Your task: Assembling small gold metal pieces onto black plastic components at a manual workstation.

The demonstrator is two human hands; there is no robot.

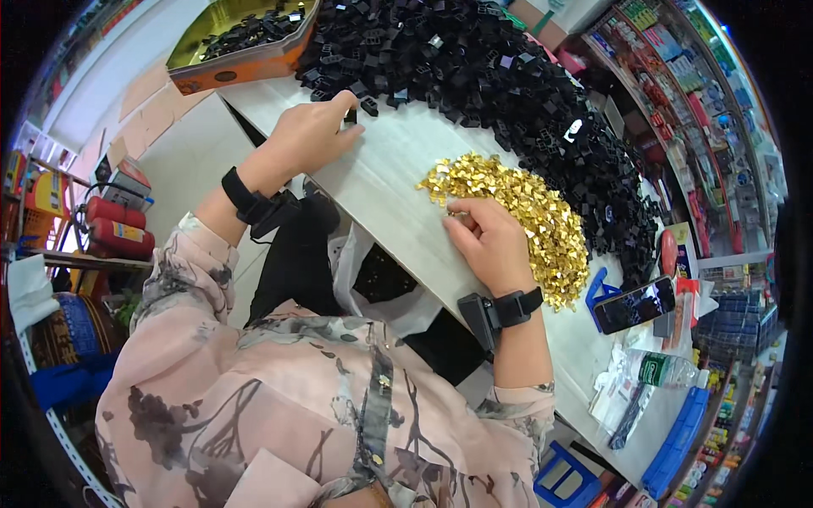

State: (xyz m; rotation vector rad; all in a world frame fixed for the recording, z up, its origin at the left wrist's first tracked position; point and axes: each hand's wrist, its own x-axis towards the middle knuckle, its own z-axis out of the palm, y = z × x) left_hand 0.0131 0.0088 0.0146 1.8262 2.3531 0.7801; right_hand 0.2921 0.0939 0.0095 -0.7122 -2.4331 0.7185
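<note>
My left hand (312, 134) is at the near edge of a big heap of small black plastic pieces (406, 55). Its thumb and index finger pinch one black plastic piece (351, 117). Another loose black piece lies just beyond the fingertips. Beside a pile of small shiny gold metal pieces (542, 220), my right hand (493, 243) has its thumb and fingers drawn together. What sits between those fingertips is too small to make out. Both wrists wear black straps with small devices.
An orange-sided box with a gold inside (241, 63) holds more black pieces at the far left. A phone (635, 305) on a blue stand, a plastic bottle (669, 370) and a blue tray (675, 444) line the right. Below the table edge hangs a white bag (345, 275).
</note>
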